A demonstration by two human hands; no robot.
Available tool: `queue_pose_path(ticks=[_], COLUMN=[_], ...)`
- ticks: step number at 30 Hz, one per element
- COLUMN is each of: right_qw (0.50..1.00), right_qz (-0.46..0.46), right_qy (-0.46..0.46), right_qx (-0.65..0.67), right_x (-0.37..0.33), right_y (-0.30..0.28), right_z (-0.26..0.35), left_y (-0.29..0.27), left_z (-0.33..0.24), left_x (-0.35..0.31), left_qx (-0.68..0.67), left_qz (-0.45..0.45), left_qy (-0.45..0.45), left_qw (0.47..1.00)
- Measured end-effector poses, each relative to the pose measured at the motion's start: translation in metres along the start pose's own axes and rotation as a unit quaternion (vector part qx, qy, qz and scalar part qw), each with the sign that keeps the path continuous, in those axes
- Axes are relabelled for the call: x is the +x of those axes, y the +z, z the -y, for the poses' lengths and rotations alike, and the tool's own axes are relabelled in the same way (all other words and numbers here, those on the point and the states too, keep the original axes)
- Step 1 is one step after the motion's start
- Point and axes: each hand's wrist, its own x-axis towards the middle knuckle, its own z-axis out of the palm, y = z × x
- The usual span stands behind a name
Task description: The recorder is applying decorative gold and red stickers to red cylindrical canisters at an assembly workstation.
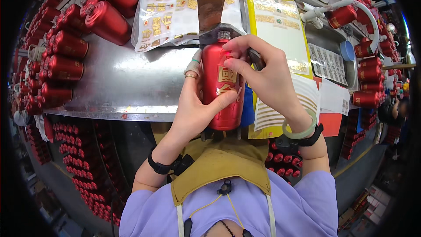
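Note:
A glossy red bottle [223, 116] with gold characters down its front lies in front of me, its neck pointing away. My left hand [191, 109] grips it from the left side, thumb pressed on the lower gold character and fingers along its flank. One of those fingers wears a pale cover and a ring. Over the upper front of the bottle, my right hand [267, 72] is closed, thumb and forefinger together just above the gold character. What they pinch, if anything, is too small to make out. Behind the bottle's neck stands a brown upright post [212, 0].
Sheets of gold stickers [164, 11] lie on a tray beyond the metal table [114, 83]. To the right are a yellow board [252, 17], a metal basin [352, 72] with a sticker sheet, and a blue cup [347, 50]. Red bottles [107, 22] crowd both sides.

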Motion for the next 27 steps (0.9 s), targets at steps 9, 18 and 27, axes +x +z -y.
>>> queue_pose_path(ticks=[9,18,27], right_qw=[1.0,1.0,0.999], right_qz=[-0.02,-0.023,-0.028], right_qy=[0.003,0.011,0.012], right_qx=[-0.008,-0.003,-0.01], right_x=[0.0003,0.0003,0.0006], right_y=[0.0028,0.0044,0.0054], right_z=[-0.0007,-0.0016,-0.0021], left_y=[0.0031,0.0044,0.0039], left_z=[-0.0024,-0.0014,-0.0006], left_x=[-0.0005,-0.0001,-0.0007], left_qx=[0.014,0.015,0.027], left_qz=[-0.011,-0.012,-0.014], left_qy=[-0.01,0.009,0.011], left_qw=[1.0,1.0,0.999])
